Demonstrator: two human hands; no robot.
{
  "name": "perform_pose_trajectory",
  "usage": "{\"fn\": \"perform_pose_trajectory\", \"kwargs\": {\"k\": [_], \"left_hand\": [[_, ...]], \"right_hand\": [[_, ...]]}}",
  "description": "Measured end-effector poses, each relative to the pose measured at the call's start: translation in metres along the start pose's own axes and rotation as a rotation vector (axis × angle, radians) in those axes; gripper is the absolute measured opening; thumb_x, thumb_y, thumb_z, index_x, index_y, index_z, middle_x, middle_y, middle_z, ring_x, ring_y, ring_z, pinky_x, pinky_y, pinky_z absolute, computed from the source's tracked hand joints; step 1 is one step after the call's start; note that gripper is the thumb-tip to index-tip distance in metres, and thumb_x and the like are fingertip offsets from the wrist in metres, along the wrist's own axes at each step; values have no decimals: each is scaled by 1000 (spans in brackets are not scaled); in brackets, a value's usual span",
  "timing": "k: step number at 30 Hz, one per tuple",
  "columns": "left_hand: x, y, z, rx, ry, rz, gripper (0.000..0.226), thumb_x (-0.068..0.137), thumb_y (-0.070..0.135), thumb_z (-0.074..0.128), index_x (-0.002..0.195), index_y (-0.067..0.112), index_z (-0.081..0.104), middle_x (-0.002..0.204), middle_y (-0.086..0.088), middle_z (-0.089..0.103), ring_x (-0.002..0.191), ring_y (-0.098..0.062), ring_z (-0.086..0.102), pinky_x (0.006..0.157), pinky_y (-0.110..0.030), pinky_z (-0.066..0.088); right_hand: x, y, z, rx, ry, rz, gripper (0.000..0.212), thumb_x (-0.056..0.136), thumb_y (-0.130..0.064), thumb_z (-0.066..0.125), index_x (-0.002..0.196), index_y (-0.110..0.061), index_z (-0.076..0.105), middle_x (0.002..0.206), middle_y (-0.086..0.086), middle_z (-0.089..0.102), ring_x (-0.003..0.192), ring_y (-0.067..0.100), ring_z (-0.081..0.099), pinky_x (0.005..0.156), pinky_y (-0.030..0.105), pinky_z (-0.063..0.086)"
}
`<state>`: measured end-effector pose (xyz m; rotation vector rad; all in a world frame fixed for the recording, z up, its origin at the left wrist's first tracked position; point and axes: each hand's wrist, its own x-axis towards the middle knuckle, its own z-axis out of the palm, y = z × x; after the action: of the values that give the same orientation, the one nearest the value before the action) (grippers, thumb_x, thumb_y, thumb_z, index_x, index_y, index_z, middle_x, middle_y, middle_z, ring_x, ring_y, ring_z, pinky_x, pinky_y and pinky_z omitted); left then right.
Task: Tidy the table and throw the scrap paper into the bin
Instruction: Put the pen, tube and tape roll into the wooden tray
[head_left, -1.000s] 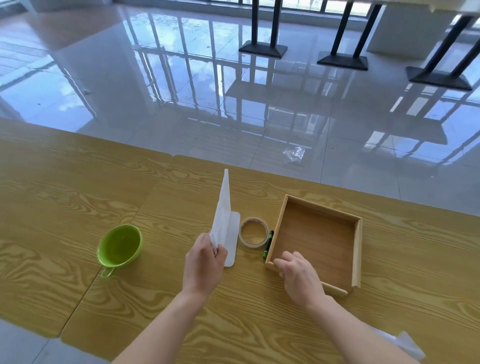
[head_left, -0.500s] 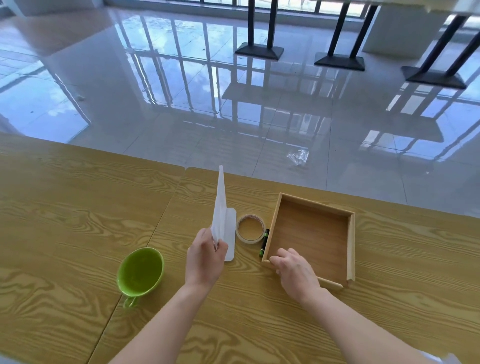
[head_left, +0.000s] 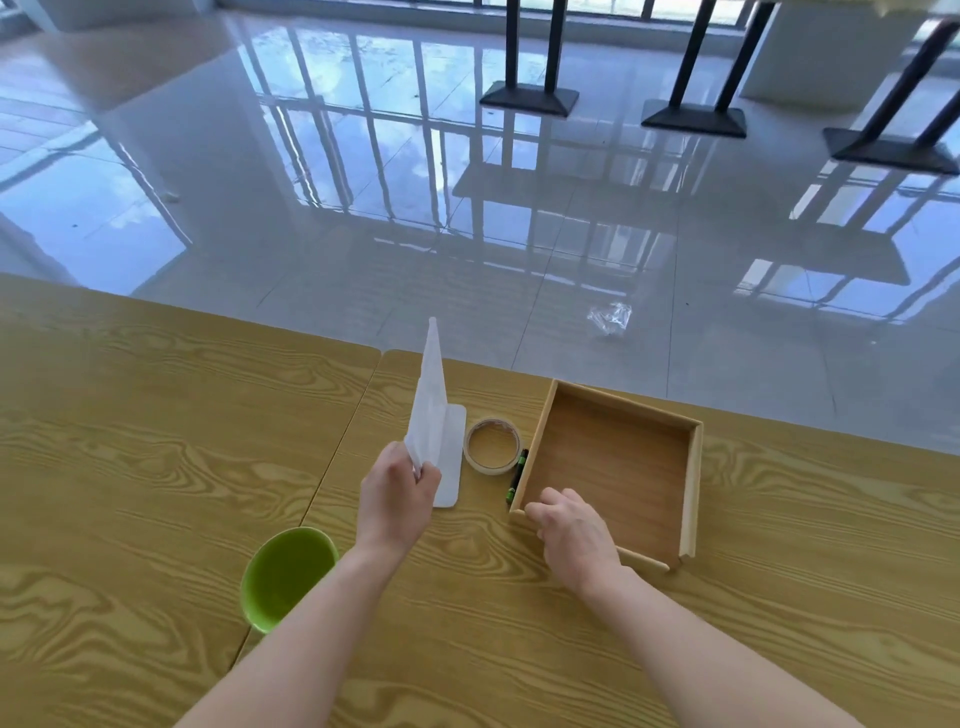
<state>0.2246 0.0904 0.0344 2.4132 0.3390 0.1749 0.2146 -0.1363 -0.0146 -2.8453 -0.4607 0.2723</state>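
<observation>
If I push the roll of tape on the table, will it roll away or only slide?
The roll of tape lies flat, ring side down, so a push would probably slide it, not roll it. It looks thin and hollow, so likely light. The battery and the wooden tray lie close beside it and might block it.

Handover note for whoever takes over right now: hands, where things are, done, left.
Left hand: pinches the white paper, which stands upright above the table.
Right hand: fingers curled over the near-left corner of the empty wooden tray.
On the table: a white flat piece beside the paper, a tape roll, a green-black stick by the tray's left wall, and a green cup near left.
Done: paper in hand.
Left: bin it (no bin in view), then tidy the rest.
</observation>
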Motion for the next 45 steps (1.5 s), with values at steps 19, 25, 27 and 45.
{"fn": "perform_pose_trajectory", "kwargs": {"k": [19,25,27,45], "left_hand": [[35,-24,-10,-39,-38,141,31,87,19,68,79,32,41,63,17,46,54,-1,49,46,-14,26],[30,-23,-15,26,-22,262,50,80,11,77,71,32,32,52,22,28,43,5,37,46,-7,15],[32,-25,-16,55,-34,294,51,79,11,78,71,28,31,51,18,23,41,-2,28,47,-9,13],[89,-49,-37,78,48,197,45,86,11,72,67,22,33,53,16,24,43,-7,27,45,-14,17]], "right_hand": [[53,-16,-42,139,-8,124,17,84,-34,66,82,-17,64,79,-7,56,74,15,55,66,29,49],[155,-58,-79,729,-8,207,53,95,-16,59,144,-23,42,133,4,58,112,17,59,94,33,51],[181,-73,-81,869,-81,207,61,96,-12,56,149,-31,32,147,4,45,126,20,50,100,33,45],[271,-119,-71,874,-115,172,52,87,0,52,130,-30,52,123,2,61,109,27,61,94,49,53]]}}
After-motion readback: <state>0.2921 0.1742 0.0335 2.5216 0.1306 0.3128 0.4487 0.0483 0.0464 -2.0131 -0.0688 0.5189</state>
